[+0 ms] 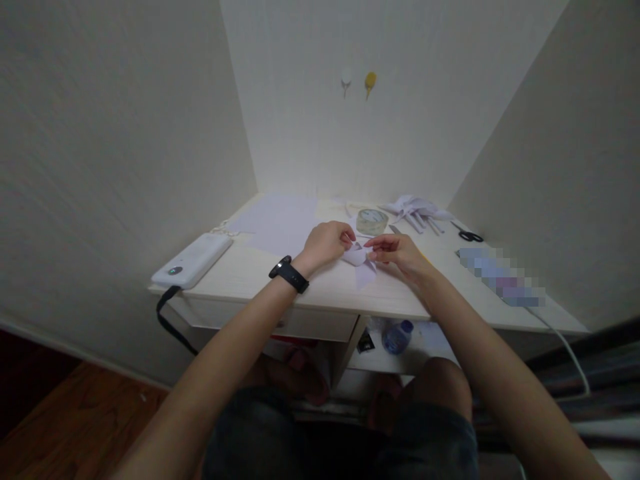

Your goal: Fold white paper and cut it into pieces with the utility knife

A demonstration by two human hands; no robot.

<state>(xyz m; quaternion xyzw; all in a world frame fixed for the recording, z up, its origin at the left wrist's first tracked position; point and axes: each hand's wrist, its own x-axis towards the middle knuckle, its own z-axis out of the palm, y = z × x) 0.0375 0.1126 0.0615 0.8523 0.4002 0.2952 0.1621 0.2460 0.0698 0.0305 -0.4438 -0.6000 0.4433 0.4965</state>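
Note:
Near the middle of the white desk, a small piece of folded white paper (pixel 356 257) is between my two hands. My left hand (pixel 330 240), with a black watch on its wrist, pinches the paper's left side with bent fingers. From the other side, the thumb and fingers of my right hand (pixel 397 255) close on its right edge. A pointed corner of paper hangs down toward the desktop. Just behind the hands stands a roll of clear tape (pixel 372 221). The fingers partly hide the folds.
White paper sheets (pixel 280 220) lie at the back left, beside a white power bank (pixel 193 260) with a black strap. Folded paper pieces with rolled sticks (pixel 417 210) are piled at the back right, near black scissors (pixel 470 235). A bottle (pixel 397 337) lies on the shelf below.

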